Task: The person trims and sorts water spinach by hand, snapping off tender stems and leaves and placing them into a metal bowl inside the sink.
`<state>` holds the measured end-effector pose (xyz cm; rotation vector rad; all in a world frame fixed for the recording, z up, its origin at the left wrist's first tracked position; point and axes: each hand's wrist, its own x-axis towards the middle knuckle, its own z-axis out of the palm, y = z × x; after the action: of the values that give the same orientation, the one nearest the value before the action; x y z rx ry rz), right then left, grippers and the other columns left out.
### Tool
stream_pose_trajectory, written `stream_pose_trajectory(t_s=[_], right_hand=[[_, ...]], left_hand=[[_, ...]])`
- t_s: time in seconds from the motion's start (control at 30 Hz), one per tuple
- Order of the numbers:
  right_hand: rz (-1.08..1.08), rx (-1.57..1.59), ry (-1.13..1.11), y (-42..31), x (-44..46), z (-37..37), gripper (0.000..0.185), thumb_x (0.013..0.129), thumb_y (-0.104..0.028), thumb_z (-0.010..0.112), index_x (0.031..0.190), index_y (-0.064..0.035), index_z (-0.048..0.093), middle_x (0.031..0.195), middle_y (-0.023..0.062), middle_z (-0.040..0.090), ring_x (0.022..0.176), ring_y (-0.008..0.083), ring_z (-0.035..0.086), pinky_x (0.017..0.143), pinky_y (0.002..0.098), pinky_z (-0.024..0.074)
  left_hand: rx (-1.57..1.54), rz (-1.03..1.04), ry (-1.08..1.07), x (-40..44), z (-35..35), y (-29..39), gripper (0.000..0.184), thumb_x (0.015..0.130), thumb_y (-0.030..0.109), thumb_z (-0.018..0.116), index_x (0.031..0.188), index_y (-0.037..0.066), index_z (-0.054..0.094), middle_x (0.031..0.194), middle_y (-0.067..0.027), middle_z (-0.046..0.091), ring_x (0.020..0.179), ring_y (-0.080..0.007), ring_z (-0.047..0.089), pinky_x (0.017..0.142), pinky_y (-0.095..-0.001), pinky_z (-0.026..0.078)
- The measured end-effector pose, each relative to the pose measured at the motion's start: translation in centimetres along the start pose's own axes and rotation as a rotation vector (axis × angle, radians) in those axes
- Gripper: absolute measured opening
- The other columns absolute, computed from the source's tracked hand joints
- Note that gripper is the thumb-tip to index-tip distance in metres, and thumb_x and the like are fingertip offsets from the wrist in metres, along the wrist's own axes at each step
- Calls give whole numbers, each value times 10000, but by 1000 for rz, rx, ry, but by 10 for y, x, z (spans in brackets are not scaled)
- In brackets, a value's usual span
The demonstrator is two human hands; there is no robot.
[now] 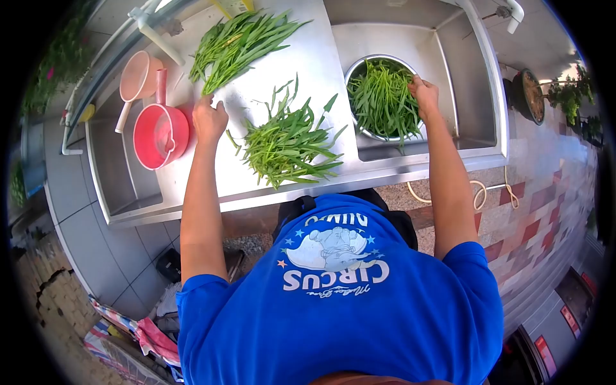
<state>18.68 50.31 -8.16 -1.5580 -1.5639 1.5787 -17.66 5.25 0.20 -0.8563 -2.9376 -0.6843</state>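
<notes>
A bunch of water spinach lies on the steel counter, its stem ends pointing toward me. My left hand is closed at those stem ends, fingers pinched together with the thumb a little apart. Nearer to me is a second, looser pile of water spinach. In the sink to the right stands a round metal basin heaped with more water spinach. My right hand reaches over the basin's right rim, its fingers curled on the greens at that edge. Its fingertips are partly hidden.
To the left, a red dipper and a pale pink dipper sit together. The steel sink has raised walls around the basin. White pipes run along the upper left. A pale hose hangs below the counter's front edge.
</notes>
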Motion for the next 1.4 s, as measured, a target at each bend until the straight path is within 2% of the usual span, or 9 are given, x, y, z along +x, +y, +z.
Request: stream_pose_trajectory(t_s=[0.23,0.63,0.77,0.83,0.93,1.03,1.07,1.17,1.4], right_hand=[[2,59,-114,40,-122,2,360,1046,-313,624,789,-62,608,622,14,562,558,111,539,534,266,414],[-31,-12,-139,27,-174,43,145,1021,-125,650,908,-37,630,630,13,603,570,74,554,516,225,393],[-210,-252,-57,0,-147,39,350,1048,-297,610,1167,24,684,733,129,698,697,128,637,654,287,500],[-399,-541,-37,-10,-136,41,506,1018,-383,612,1399,-51,620,1119,299,696,1036,346,673,931,430,518],[-517,-827,12,-13,-123,40,585,958,-416,660,1414,-52,612,1401,322,574,1214,540,562,1055,541,448],[-488,-822,17,-14,-121,37,580,954,-406,666,1384,-20,625,1349,325,607,1183,513,588,1038,543,450],[-493,-757,20,-12,-124,35,542,948,-389,672,1306,18,666,1259,315,659,1130,487,614,1024,532,456],[-494,-682,18,-1,-130,31,488,953,-370,663,1221,36,706,1161,305,696,1093,470,636,1006,505,468],[-524,-598,-20,7,-143,27,419,946,-346,672,1114,32,743,1061,274,729,1004,443,667,936,478,503]], left_hand=[[187,-43,75,32,21,-31,359,852,145,704,1155,-26,612,1236,-259,589,1192,-456,546,994,-533,483],[257,-53,-90,45,34,-44,216,909,167,671,1054,8,689,1202,-203,622,1205,-395,563,963,-528,487],[191,-64,-27,41,33,-42,250,934,209,637,1025,-7,725,1087,-236,673,1064,-424,644,889,-547,518],[125,-79,-65,41,21,-35,287,959,224,608,1041,-24,726,1000,-258,701,954,-447,682,842,-564,526],[8,-86,-22,42,7,-24,322,979,254,591,1022,-38,720,902,-291,704,809,-489,679,796,-585,520],[-339,-357,-5,46,1,-26,371,1006,285,593,941,-61,708,833,-249,723,748,-378,690,733,-485,540],[-686,-548,-62,48,1,-26,344,1026,255,610,915,-63,682,779,-156,694,665,-237,632,640,-369,519],[-1192,-713,-108,39,-21,-8,200,1062,163,567,1051,-24,635,836,-73,595,671,-147,534,604,-280,475],[-1618,-705,-30,-6,-36,25,199,1080,176,547,1065,-21,572,829,-64,557,657,-146,499,546,-268,403]])
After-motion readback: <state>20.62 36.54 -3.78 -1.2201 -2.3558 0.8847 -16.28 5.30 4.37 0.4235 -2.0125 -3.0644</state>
